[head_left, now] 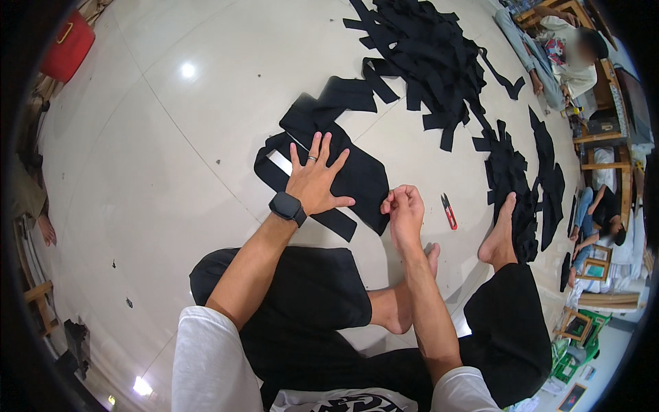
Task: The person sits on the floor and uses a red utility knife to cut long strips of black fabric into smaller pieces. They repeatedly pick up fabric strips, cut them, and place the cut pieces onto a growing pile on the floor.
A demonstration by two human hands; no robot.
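Note:
My left hand [310, 177], wearing a ring and a dark wristwatch, lies with fingers spread on a piece of black fabric [364, 172] on the tiled floor. A narrow white strip [280, 162] shows among the folds and black bands just left of it. My right hand [403, 214] is closed, fingertips pinched at the fabric's right edge; what it holds is too small to make out. A pair of small red-handled thread snips [449, 211] lies to the right of that hand.
A large pile of black strips [439, 62] lies ahead, more strips [549, 185] at the right near my bare foot. A red container [68, 48] stands upper left. Two other people [570, 62] [604, 213] sit along the right among wooden furniture, another person's foot [47, 230] at far left.

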